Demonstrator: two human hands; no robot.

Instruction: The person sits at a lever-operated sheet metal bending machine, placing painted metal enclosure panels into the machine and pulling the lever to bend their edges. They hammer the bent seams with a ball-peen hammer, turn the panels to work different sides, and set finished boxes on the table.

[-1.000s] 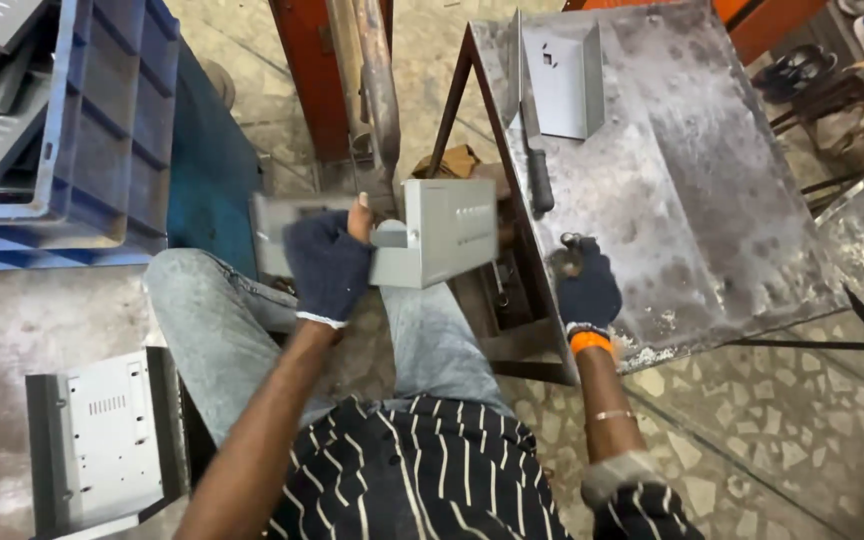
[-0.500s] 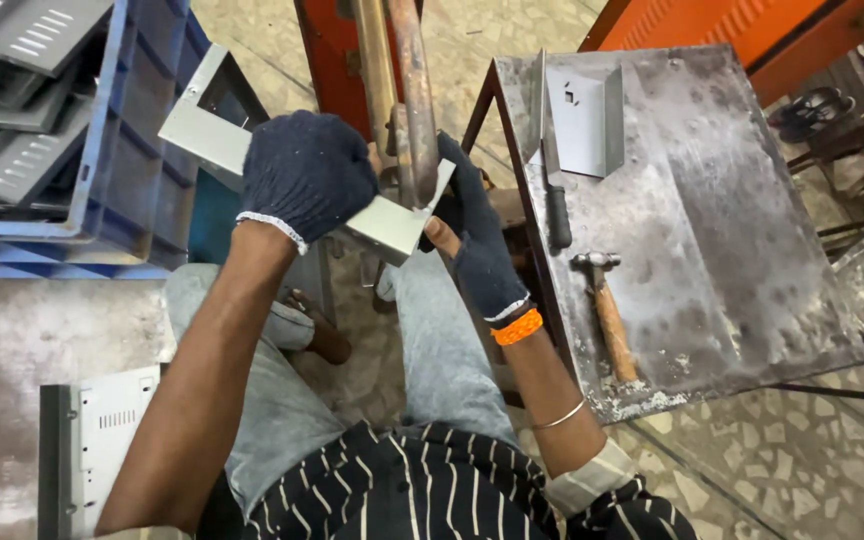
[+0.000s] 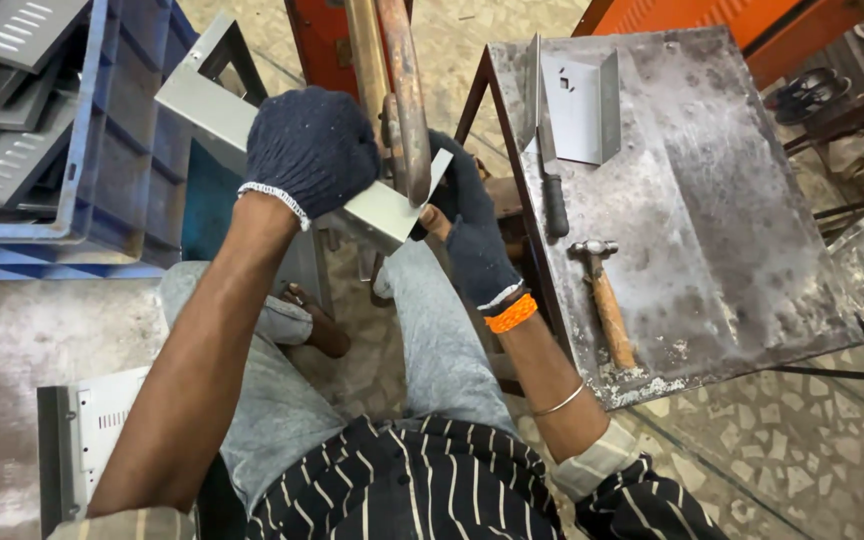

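Note:
Both my hands wear dark knit gloves. My left hand [image 3: 310, 148] grips the middle of a bent grey sheet-metal bracket [image 3: 202, 100], held up in front of me. My right hand [image 3: 470, 232] holds the bracket's right end, near two rusty upright bars [image 3: 399, 80] of a red machine. The bracket's far end reaches up to the left, over the edge of a blue crate. An orange band sits on my right wrist.
A steel worktable [image 3: 732, 200] at right carries a wooden-handled hammer [image 3: 604, 295], a long file [image 3: 544, 140] and a folded metal piece [image 3: 584, 105]. A blue crate [image 3: 117, 140] of grey vented panels stands at left. Another vented panel [image 3: 102, 425] lies by my left knee.
My right hand left the hammer on the table and came to the bracket. Both hands lifted the bracket up toward the rusty bars, and it has tilted.

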